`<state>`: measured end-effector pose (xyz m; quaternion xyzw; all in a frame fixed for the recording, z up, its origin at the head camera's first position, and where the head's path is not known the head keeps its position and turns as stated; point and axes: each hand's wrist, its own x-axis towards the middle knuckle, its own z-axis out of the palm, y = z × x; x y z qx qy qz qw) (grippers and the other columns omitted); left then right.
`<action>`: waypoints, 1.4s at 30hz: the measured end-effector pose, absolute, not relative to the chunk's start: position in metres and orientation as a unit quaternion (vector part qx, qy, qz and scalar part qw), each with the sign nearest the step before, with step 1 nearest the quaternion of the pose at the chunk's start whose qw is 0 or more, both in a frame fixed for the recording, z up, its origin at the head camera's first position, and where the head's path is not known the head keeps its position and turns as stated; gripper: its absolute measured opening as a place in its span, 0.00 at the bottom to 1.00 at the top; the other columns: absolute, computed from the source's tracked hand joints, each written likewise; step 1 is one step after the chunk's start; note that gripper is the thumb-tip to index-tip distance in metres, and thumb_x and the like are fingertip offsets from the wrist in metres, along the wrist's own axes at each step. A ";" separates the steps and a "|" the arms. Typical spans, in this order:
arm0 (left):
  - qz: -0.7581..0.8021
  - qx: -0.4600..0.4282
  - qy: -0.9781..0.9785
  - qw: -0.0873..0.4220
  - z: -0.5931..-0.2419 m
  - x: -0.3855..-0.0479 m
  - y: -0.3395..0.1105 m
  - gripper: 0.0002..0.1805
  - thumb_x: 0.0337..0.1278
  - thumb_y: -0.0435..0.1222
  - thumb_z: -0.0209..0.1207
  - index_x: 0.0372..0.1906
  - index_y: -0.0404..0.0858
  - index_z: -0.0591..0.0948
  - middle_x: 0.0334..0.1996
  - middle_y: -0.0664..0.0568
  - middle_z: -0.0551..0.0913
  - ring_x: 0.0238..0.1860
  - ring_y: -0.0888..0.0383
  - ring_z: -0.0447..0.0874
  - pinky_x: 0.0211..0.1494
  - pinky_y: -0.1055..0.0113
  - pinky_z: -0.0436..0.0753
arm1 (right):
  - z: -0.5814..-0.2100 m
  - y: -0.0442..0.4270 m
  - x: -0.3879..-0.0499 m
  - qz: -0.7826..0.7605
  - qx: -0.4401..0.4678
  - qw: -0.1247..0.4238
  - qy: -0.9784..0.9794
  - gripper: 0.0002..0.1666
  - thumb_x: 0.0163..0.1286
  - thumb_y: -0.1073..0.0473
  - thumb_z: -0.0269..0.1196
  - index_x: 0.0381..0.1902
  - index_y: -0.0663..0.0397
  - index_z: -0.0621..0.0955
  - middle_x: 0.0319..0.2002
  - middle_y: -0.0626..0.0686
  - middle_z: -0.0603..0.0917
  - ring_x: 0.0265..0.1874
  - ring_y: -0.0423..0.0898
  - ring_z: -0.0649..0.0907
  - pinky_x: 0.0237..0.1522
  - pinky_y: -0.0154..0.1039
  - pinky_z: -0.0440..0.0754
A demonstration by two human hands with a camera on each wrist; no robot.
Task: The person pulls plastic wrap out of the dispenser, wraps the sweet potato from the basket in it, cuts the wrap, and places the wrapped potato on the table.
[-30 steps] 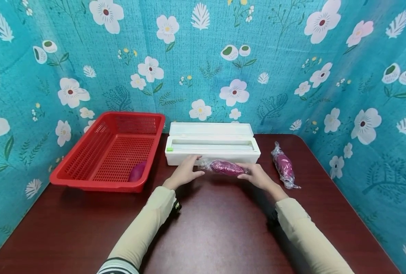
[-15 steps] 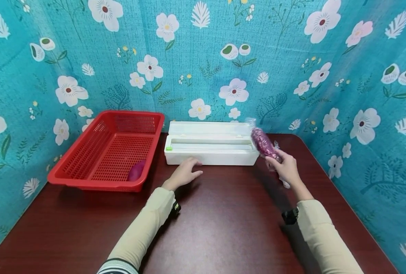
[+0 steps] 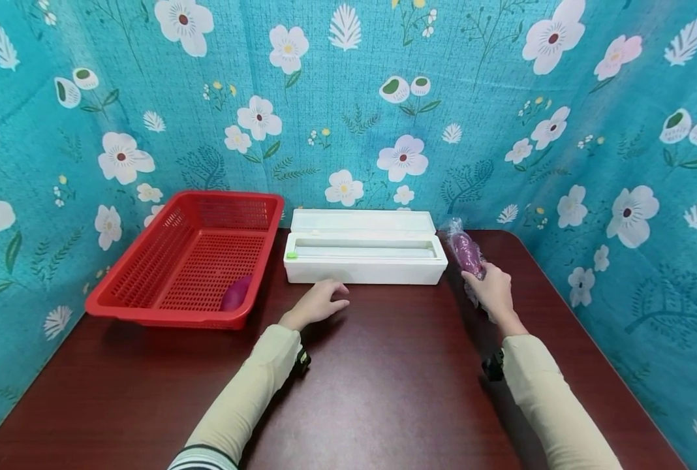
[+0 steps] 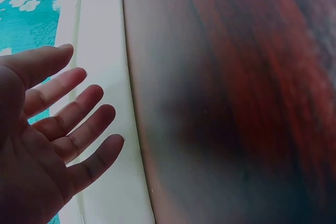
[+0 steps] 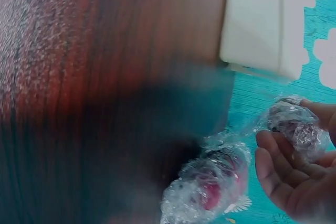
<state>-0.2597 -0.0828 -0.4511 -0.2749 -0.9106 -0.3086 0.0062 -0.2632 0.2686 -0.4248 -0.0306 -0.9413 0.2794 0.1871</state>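
At the table's right side the right hand grips the near end of a purple item in clear film, its far end pointing toward the curtain. In the right wrist view, fingers and thumb pinch the crinkled film. Beside it lies another wrapped item, mostly hidden by the hand in the head view. The left hand holds nothing, its fingers loosely spread just in front of the white box; the left wrist view shows the bare palm and fingers near the box's side.
A red basket stands at the left with a purple item in its near right corner. The white box has its lid raised at the back and a green piece at its left. A flowered blue curtain hangs behind the table.
From between both hands, the wrapped item moved right in the right hand, then lower beside the other one. The left hand let go of it and has stayed near the box.
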 end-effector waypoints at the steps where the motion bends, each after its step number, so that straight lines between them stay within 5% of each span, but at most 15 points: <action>1: -0.310 -0.276 -0.910 0.004 -0.452 -0.260 -0.083 0.12 0.52 0.34 0.59 0.41 0.31 0.79 0.40 0.46 0.79 0.46 0.52 0.75 0.50 0.61 0.71 | -0.426 0.268 -0.264 0.273 -0.031 0.181 -0.944 0.26 0.58 0.55 0.62 0.43 0.76 0.74 0.33 0.72 0.77 0.28 0.61 0.77 0.30 0.53 0.73; 10: -0.314 -0.270 -0.910 -0.013 -0.453 -0.260 -0.084 0.12 0.52 0.33 0.59 0.41 0.31 0.79 0.38 0.47 0.80 0.43 0.54 0.77 0.46 0.64 0.73 | -0.437 0.269 -0.271 0.229 -0.028 0.101 -0.968 0.20 0.56 0.55 0.64 0.24 0.70 0.74 0.18 0.62 0.74 0.18 0.53 0.72 0.19 0.44 0.69; 22: -0.316 -0.265 -0.911 -0.009 -0.452 -0.261 -0.085 0.11 0.51 0.33 0.59 0.40 0.32 0.79 0.37 0.47 0.80 0.42 0.53 0.77 0.46 0.63 0.73 | -0.435 0.265 -0.277 0.193 -0.024 0.008 -0.981 0.29 0.49 0.45 0.68 0.28 0.67 0.72 0.19 0.59 0.73 0.20 0.52 0.73 0.18 0.40 0.71; 28: -0.359 -0.239 -0.900 0.067 -0.443 -0.266 -0.085 0.08 0.50 0.30 0.59 0.36 0.30 0.81 0.34 0.46 0.81 0.38 0.52 0.78 0.44 0.62 0.74 | -0.418 0.258 -0.277 0.164 -0.015 0.089 -0.982 0.28 0.52 0.44 0.66 0.21 0.67 0.72 0.17 0.61 0.71 0.19 0.53 0.72 0.17 0.43 0.69; 34: -0.395 -0.215 -0.877 0.167 -0.434 -0.281 -0.080 0.06 0.50 0.28 0.58 0.34 0.29 0.81 0.32 0.45 0.81 0.35 0.52 0.78 0.39 0.62 0.76 | -0.408 0.242 -0.290 0.204 0.111 0.194 -0.953 0.15 0.60 0.61 0.61 0.36 0.72 0.79 0.33 0.67 0.79 0.34 0.60 0.77 0.38 0.53 0.74; 42: -0.380 -0.168 -0.880 0.229 -0.435 -0.298 -0.081 0.06 0.48 0.26 0.58 0.34 0.29 0.81 0.33 0.42 0.81 0.41 0.47 0.76 0.47 0.58 0.71 | -0.415 0.221 -0.313 0.250 0.205 0.197 -0.926 0.11 0.59 0.67 0.61 0.37 0.71 0.81 0.36 0.66 0.81 0.37 0.58 0.80 0.40 0.50 0.75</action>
